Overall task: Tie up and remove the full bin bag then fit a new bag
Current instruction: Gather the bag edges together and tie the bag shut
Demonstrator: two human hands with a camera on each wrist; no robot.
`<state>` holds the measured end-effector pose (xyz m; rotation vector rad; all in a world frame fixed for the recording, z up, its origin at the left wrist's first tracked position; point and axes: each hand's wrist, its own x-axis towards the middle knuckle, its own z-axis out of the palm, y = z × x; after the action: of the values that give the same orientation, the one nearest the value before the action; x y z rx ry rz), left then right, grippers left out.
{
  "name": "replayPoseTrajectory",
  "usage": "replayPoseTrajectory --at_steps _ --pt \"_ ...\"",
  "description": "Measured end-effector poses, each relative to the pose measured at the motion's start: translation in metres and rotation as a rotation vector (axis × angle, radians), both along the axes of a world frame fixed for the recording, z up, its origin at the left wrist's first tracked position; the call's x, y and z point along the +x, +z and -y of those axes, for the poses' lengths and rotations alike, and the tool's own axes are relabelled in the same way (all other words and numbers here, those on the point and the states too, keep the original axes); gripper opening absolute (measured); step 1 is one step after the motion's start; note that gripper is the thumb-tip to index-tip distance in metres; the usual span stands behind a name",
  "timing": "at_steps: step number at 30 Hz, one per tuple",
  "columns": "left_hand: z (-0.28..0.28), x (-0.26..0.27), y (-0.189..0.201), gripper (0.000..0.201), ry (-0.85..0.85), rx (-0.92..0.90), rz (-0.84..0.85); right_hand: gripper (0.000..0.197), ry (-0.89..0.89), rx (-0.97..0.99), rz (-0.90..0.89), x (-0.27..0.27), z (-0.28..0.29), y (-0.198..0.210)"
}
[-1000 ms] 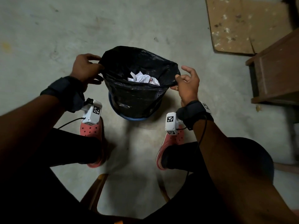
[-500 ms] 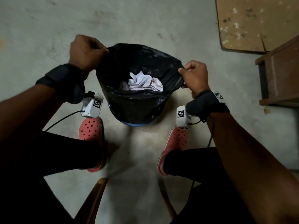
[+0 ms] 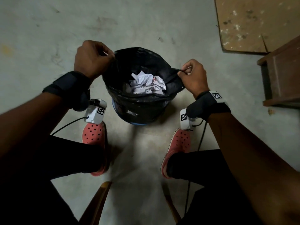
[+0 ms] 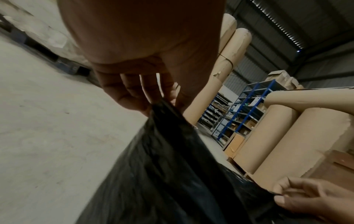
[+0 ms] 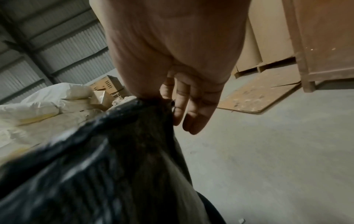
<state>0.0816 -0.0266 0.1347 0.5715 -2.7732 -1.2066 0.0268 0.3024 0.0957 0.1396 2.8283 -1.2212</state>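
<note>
A black bin bag (image 3: 139,109) lines a small blue bin (image 3: 138,123) on the floor between my feet. Crumpled white paper (image 3: 146,82) lies inside it. My left hand (image 3: 92,58) pinches the bag's rim at the far left and holds it above the bin. My right hand (image 3: 191,75) pinches the rim at the right. In the left wrist view the left hand (image 4: 153,98) grips a stretched corner of the bag (image 4: 172,166), with the right hand (image 4: 298,197) at the lower right. The right wrist view shows my right hand (image 5: 172,98) gripping the bag (image 5: 114,151).
A wooden cabinet (image 3: 282,75) stands at the right, with a stained cardboard sheet (image 3: 253,21) on the floor behind it. My red clogs (image 3: 94,133) flank the bin. A wooden chair edge (image 3: 97,202) is under me. Big paper rolls (image 4: 268,144) and blue shelving (image 4: 239,113) stand farther off.
Both hands closed on the bag's rim and pulled it up off the bin's edge, the left hand rising higher. The bag's opening has stretched wider.
</note>
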Motion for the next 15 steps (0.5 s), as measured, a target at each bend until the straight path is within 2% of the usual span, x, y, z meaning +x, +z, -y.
replayPoseTrajectory --at_steps 3,6,8,11,15 --pt "-0.017 -0.006 0.015 0.030 -0.142 -0.066 -0.100 0.033 0.120 0.036 0.032 -0.012 0.000 0.011" --pt "-0.043 -0.013 0.030 0.031 -0.386 -0.096 -0.132 0.045 0.336 0.213 0.056 -0.027 0.004 0.016" --pt "-0.064 -0.024 0.032 0.028 -0.603 -0.107 -0.013 0.037 0.422 0.273 0.061 -0.035 0.010 0.011" --pt "-0.096 -0.048 0.017 0.028 -0.885 -0.256 0.239 0.019 0.428 0.281 0.073 -0.044 0.023 0.002" --pt "-0.118 -0.071 -0.028 0.051 -1.037 -0.487 0.488 0.007 0.389 0.266 0.066 -0.054 0.028 -0.005"
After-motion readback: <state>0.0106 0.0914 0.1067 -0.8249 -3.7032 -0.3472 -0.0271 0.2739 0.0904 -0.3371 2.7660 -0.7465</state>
